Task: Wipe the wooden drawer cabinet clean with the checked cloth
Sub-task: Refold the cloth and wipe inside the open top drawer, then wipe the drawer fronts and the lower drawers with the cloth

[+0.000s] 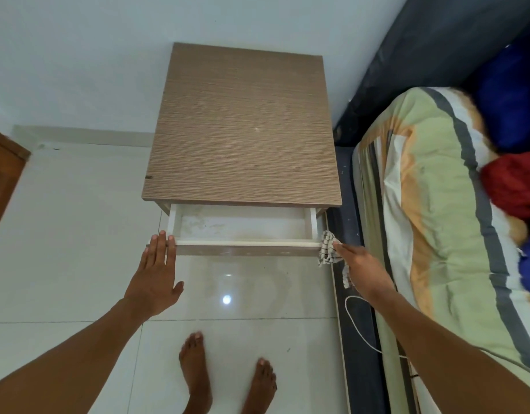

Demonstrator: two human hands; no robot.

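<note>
The wooden drawer cabinet stands against the wall, seen from above, with its bare brown top facing me. Its top drawer is pulled partly out, white inside, with faint stains on the bottom. My left hand lies flat with fingers together, fingertips touching the left end of the drawer front. My right hand presses the white checked cloth against the right end of the drawer front; part of the cloth hangs below my palm.
A bed with a striped green, orange and grey cover runs close along the cabinet's right side, with blue and red fabric on it. A white cord lies by the bed frame. My bare feet stand on glossy white tiles. A brown door edge shows at left.
</note>
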